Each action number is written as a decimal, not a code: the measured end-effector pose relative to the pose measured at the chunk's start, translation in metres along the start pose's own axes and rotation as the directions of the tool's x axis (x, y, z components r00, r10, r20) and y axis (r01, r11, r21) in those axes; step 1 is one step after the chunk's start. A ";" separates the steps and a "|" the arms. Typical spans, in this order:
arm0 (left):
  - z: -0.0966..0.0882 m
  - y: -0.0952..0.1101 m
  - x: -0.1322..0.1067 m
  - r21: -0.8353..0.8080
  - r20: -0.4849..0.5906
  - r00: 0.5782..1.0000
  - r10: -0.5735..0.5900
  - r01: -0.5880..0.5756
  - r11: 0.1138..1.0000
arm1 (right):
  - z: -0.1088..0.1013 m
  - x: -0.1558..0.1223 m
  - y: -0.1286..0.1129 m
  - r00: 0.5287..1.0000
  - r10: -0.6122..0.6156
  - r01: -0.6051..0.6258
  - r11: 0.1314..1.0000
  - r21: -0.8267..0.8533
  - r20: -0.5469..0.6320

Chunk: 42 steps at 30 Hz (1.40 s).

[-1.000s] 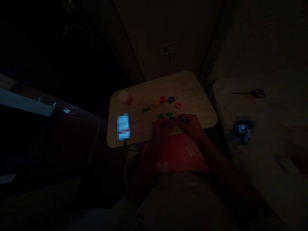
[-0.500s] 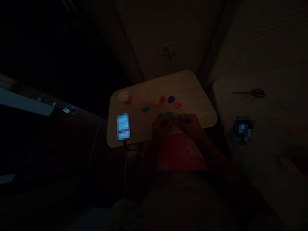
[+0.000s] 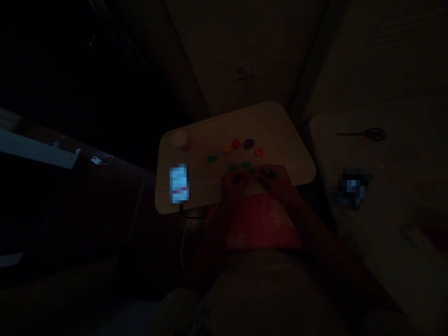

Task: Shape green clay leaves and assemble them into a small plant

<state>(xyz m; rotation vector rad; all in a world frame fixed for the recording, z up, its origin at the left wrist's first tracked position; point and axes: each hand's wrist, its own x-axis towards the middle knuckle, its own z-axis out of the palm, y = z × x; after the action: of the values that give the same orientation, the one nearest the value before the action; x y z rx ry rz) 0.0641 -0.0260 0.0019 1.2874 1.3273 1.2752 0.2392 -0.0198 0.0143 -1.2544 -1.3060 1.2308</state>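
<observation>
The room is very dark. My left hand (image 3: 235,183) and my right hand (image 3: 276,181) rest close together at the near edge of a small wooden table (image 3: 280,121). Both have their fingers curled. A thin greenish tool (image 3: 268,171) sticks out of my right hand. What my left hand pinches is too dark to name. Just beyond my fingers lie green clay pieces (image 3: 245,165). Farther back sit an orange ball (image 3: 227,148), a red ball (image 3: 236,143), a purple ball (image 3: 248,143) and a pink flower shape (image 3: 259,152).
A lit phone (image 3: 179,183) lies at the table's left front, with a cable hanging below. A small pink-lidded tub (image 3: 181,140) stands at the left rear. Scissors (image 3: 367,134) lie on the pale bed to the right. A wall socket (image 3: 244,68) is behind the table.
The picture has grown darker. My hands stay at the table's near edge with only slight finger movement.
</observation>
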 end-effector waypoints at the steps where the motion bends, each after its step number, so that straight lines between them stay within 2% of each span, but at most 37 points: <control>1: -0.001 0.001 0.000 0.002 0.004 1.000 -0.004 0.004 1.000 | -0.001 0.000 0.000 1.000 0.003 -0.003 1.000 0.017 0.012; 4: -0.003 0.003 0.002 -0.008 0.022 1.000 -0.007 0.008 1.000 | -0.003 0.001 0.002 1.000 -0.004 0.002 0.999 0.054 0.028; 10: -0.005 0.002 0.002 -0.084 0.064 0.998 0.008 -0.003 0.996 | -0.002 0.003 0.006 1.000 -0.015 0.016 1.000 0.019 -0.027; 16: -0.001 -0.001 0.002 -0.117 0.035 0.997 0.070 -0.066 0.991 | 0.000 0.003 0.003 1.000 -0.011 0.012 0.999 0.039 -0.024; 23: 0.002 -0.006 -0.002 0.002 0.036 0.986 0.163 -0.164 0.987 | 0.001 0.004 0.003 0.999 -0.008 0.009 1.000 0.015 -0.045; 27: 0.001 -0.008 -0.003 0.070 0.027 0.981 0.191 -0.193 0.979 | 0.001 0.002 0.001 1.000 0.000 -0.001 0.999 0.052 0.020; 32: -0.002 -0.005 -0.003 0.077 0.054 0.965 0.257 -0.261 0.962 | -0.001 0.003 -0.001 0.999 0.014 -0.016 1.000 0.026 0.048; 42: 0.000 0.001 -0.004 0.070 0.018 0.964 0.265 -0.266 0.961 | -0.001 0.000 -0.008 0.996 0.039 -0.040 0.999 0.012 0.075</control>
<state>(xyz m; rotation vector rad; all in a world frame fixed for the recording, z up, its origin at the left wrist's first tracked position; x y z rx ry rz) 0.0647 -0.0302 0.0029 1.5609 1.2339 1.4123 0.2392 -0.0192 0.0220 -1.2407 -1.3298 1.3234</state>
